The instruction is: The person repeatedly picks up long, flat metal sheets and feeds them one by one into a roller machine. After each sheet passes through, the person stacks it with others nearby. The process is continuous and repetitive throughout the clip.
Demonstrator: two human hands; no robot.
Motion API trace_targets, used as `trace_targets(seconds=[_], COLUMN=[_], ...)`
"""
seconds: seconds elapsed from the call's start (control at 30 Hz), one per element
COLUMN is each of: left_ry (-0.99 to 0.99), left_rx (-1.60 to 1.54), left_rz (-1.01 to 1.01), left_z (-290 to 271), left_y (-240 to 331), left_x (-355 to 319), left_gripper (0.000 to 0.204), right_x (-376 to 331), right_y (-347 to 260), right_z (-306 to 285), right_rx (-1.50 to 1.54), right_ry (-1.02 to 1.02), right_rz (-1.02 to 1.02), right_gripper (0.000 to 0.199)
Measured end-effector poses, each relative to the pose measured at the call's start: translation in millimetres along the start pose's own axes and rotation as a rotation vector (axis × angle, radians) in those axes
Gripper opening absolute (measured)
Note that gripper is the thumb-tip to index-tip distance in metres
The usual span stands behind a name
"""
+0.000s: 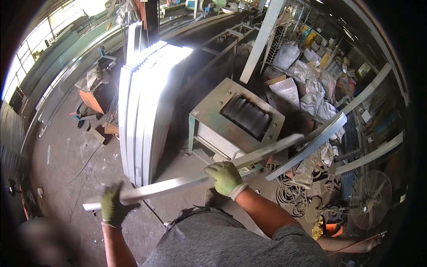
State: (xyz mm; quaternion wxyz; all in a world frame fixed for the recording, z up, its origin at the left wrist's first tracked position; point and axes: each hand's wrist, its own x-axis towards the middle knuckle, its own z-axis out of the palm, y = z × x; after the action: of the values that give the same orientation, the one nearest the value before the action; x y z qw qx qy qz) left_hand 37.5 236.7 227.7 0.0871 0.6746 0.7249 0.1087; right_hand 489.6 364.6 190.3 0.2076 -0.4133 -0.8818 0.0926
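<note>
A long pale metal bar (167,186) slants across in front of me, its left end low and its right end reaching past a machine. My right hand (223,179), in a green work glove, is closed over the bar near its middle. Close to the left end is my gloved left hand (115,206), slightly blurred, with thumb and fingers apart. It overlaps the bar, but whether the palm touches it I cannot tell. Beyond the bar stands a bundle of white metal profiles (144,111), brightly lit at its top.
The machine (207,105) has a dark ribbed roller in its top. Another metal profile (307,147) juts in at right, above coiled cable (291,196). A fan (369,200) stands lower right, near another person's arm (347,244). Scrap (91,102) lies on the floor at left.
</note>
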Motion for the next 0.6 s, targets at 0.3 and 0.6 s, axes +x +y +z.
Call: trace_targets(seconds=[0.3, 0.6], left_ry=[-0.517, -0.447], left_rx=[-0.187, -0.207], left_rz=[-0.106, -0.154], left_z=[150, 201], left_y=[-18, 79], left_x=[-101, -67], left_gripper=[0.081, 0.028], right_x=[2, 26], right_y=[64, 159], right_z=[67, 70], right_rx=[0.035, -0.118], right_ry=[-0.142, -0.392], right_rz=[-0.244, -0.089], right_gripper=[0.030, 0.030])
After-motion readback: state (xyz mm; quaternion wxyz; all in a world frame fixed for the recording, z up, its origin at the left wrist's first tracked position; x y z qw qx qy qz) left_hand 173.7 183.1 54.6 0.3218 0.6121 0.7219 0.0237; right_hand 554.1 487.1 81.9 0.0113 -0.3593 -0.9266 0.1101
